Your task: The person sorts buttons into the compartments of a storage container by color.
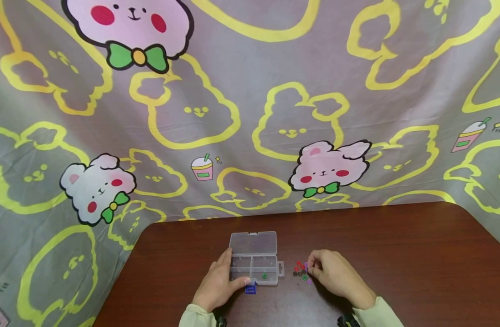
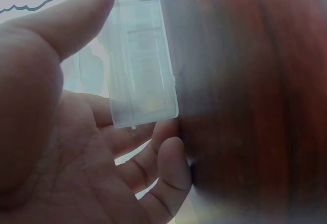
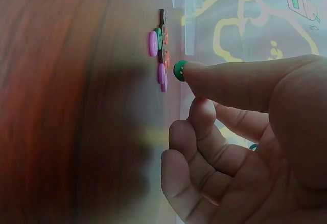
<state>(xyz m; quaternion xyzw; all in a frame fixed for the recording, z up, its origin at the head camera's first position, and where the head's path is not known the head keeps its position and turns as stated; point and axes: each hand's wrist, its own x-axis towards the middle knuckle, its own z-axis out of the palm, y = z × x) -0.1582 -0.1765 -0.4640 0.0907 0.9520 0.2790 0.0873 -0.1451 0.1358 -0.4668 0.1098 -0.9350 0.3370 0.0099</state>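
In the head view my left hand (image 1: pixel 217 281) holds a clear plastic compartment box (image 1: pixel 241 262) by its left side, thumb on the front edge. The box's lid (image 1: pixel 254 244) stands open at the back, and a blue latch (image 1: pixel 250 289) hangs at the front. One green button (image 1: pixel 264 275) lies in the front right compartment. My right hand (image 1: pixel 335 274) is right of a small heap of buttons (image 1: pixel 300 273). In the right wrist view it pinches a green button (image 3: pixel 180 70) at the thumb tip; the finger behind the thumb is mostly hidden.
The loose buttons are red, black, green and purple, lying on the brown table (image 1: pixel 417 263) right of the box's hanging tab (image 1: pixel 280 268). Behind the table's far edge hangs a grey cloth (image 1: pixel 250 186) printed with cartoon animals.
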